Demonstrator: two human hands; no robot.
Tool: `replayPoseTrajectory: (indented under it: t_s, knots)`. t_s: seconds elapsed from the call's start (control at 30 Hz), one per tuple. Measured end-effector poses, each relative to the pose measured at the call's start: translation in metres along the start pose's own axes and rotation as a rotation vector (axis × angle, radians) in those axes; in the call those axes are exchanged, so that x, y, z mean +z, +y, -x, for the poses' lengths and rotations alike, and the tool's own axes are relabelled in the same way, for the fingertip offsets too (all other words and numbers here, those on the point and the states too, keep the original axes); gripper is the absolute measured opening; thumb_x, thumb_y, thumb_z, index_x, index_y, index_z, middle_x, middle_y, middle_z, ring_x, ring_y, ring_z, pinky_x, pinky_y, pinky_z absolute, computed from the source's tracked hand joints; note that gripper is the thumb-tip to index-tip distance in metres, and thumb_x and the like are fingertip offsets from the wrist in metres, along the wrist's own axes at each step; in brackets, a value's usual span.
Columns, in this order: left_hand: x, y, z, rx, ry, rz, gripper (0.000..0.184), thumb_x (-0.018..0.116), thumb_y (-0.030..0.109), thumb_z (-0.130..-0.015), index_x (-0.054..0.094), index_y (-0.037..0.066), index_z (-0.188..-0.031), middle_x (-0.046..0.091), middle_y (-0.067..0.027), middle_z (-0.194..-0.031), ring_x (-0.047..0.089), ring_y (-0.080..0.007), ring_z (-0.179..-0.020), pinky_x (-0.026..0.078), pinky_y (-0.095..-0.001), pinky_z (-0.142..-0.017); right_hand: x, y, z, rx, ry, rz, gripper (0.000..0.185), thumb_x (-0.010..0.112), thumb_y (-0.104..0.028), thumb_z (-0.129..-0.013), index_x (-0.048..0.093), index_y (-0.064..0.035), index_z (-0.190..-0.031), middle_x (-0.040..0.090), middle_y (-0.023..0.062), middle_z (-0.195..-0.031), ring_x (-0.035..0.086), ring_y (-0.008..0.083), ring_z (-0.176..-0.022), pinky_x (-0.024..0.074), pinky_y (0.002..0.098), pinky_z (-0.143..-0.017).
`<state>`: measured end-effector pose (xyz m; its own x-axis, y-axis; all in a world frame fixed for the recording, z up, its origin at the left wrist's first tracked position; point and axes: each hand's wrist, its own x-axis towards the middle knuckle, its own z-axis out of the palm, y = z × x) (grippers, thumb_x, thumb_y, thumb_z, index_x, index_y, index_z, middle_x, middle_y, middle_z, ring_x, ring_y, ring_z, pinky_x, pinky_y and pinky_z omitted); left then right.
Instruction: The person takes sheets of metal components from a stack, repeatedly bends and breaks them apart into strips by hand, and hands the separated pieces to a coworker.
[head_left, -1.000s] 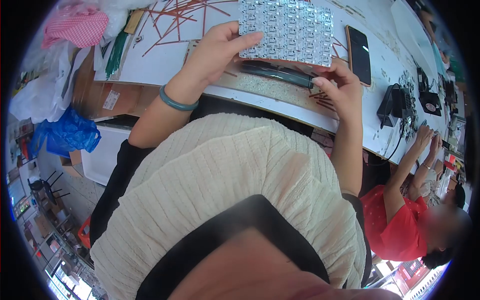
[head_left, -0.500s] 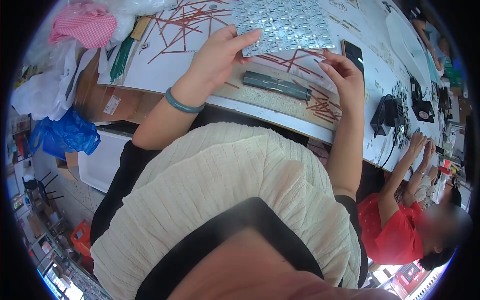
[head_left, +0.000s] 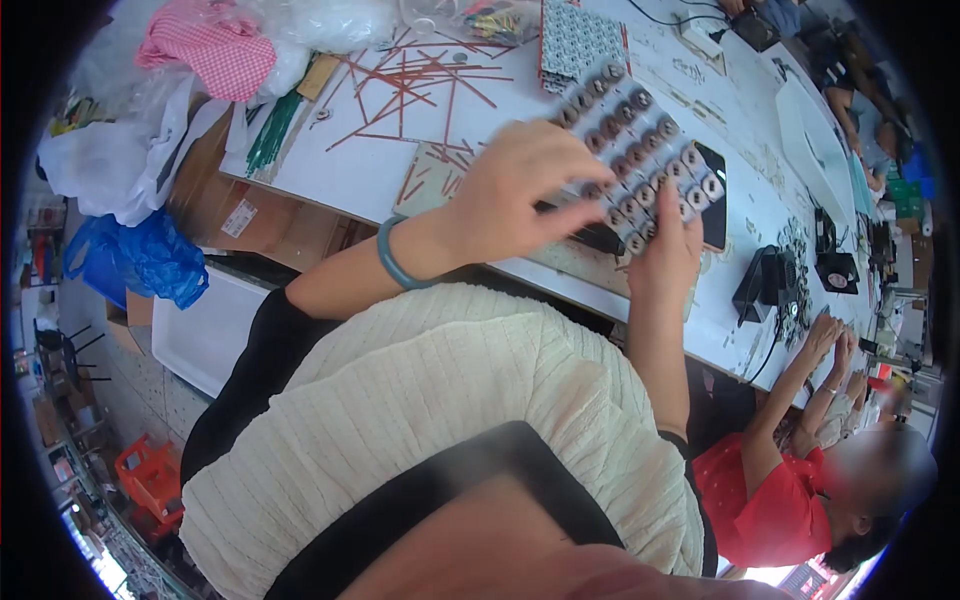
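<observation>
A sheet [head_left: 625, 150] with rows of round, dark-centred pieces is tilted above the table. My right hand [head_left: 662, 255] grips its lower edge, thumb on the face with the pieces. My left hand [head_left: 520, 190], blurred by motion, is beside the sheet's lower left edge. Its thumb and forefinger are apart, and I see nothing held between them. Beneath the hands is a dark object [head_left: 600, 238], mostly hidden. A speckled board [head_left: 415, 193] bearing short reddish sticks [head_left: 440, 172] lies partly behind my left hand.
Long reddish sticks [head_left: 400, 95] lie scattered at the back left. A patterned silvery stack [head_left: 580, 45] stands at the back. A phone [head_left: 714, 215] lies behind the sheet; a black device [head_left: 765, 285] with a cable is at right. A person in red [head_left: 770, 500] works nearby.
The shiny silver sheet is no longer in my left hand; a sheet showing round pieces is in my right. My left hand has moved right and down. The camera view has shifted.
</observation>
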<state>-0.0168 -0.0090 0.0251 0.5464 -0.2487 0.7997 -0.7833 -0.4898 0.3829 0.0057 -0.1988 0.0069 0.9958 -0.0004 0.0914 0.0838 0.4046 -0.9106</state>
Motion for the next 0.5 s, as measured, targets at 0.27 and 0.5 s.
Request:
replayPoseTrajectory:
  t_s: [0.27, 0.5]
  knots:
    - [-0.008, -0.015, 0.012, -1.018, 0.184, 0.960, 0.042, 0.030, 0.037, -0.100, 0.052, 0.002, -0.110, 0.057, -0.0066, -0.099, 0.053, -0.0128, -0.090, 0.042, -0.0263, -0.081, -0.019, 0.002, 0.004, 0.110, -0.065, 0.042, 0.031, 0.053, -0.012, -0.091, 0.048, 0.0015, -0.118, 0.061, 0.0118, -0.107, 0.062, 0.0187, -0.093, 0.0537, 0.0338, -0.077]
    - [-0.003, -0.009, 0.012, -0.864, 0.032, 1.663, 0.036, 0.036, 0.041, -0.098, 0.049, 0.008, -0.088, 0.050, -0.0023, -0.070, 0.046, -0.0087, -0.057, 0.040, -0.0234, -0.052, -0.014, 0.018, -0.002, 0.365, -0.243, -0.263, 0.028, 0.050, -0.017, -0.093, 0.053, -0.0001, -0.115, 0.062, 0.0095, -0.108, 0.061, 0.0189, -0.096, 0.0499, 0.0345, -0.084]
